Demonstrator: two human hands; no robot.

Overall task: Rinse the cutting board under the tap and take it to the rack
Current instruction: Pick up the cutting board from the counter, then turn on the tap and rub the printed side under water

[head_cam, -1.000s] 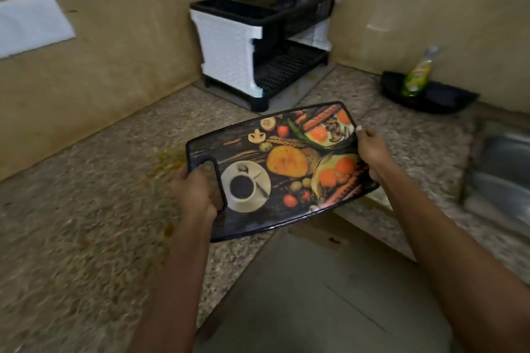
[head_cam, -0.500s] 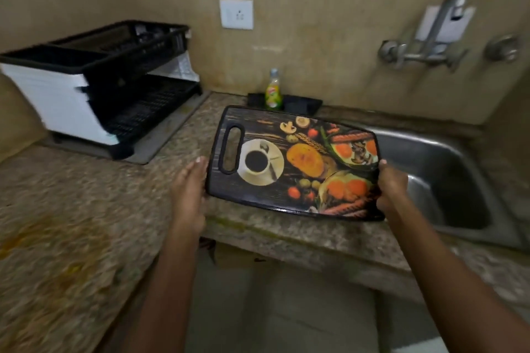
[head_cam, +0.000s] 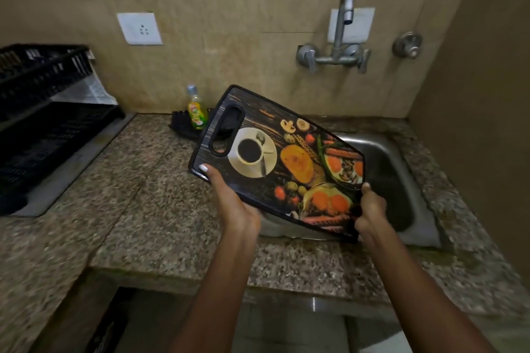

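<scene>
The dark cutting board (head_cam: 286,163), printed with a coffee cup and food, is held tilted over the left part of the steel sink (head_cam: 393,180). My left hand (head_cam: 232,200) grips its near left edge, thumb on top. Its lower right corner is held by my right hand (head_cam: 371,212). The handle slot points up and away. The wall tap (head_cam: 342,26) stands above the sink, with no water running. The black and white dish rack (head_cam: 43,112) sits at the far left on the counter.
A green dish soap bottle (head_cam: 196,110) stands on a black tray (head_cam: 183,126) behind the board. Speckled granite counter (head_cam: 149,209) surrounds the sink. A wall socket (head_cam: 139,28) is above the counter, a round valve (head_cam: 407,44) right of the tap.
The view swung right from the rack to the sink. The board moved rightward over the sink and tilted, with my left hand shifting from the handle end to the near edge.
</scene>
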